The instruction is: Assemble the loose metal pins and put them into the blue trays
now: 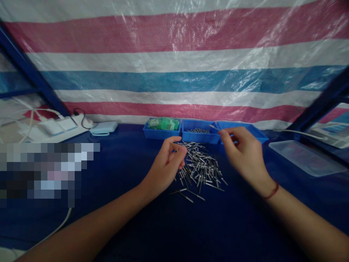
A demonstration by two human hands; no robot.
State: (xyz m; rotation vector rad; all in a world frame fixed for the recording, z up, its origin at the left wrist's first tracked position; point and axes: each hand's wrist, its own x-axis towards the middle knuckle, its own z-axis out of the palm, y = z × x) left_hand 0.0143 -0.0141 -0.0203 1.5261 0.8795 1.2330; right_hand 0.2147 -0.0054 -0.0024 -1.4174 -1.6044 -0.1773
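A pile of silvery pop rivets [203, 165] lies on the dark blue table in front of me. My right hand [244, 149] pinches one pop rivet [214, 127] between thumb and fingertips, above the front of the right-hand blue bins. Over the left edge of the pile is my left hand [170, 160], its index finger bent forward and the thumb closed against the curled fingers. Whatever it may hold is hidden. Behind the pile, the middle blue bin [200, 138] contains small metal pieces, seemingly rivets.
The left blue bin [160, 134] holds green-and-clear plastic packets. Beside it on the right stands another blue bin [259, 134]. A translucent plastic lid [305, 158] lies at the right. Leftward are a light blue case [104, 128] and a white power strip [68, 127] with cables.
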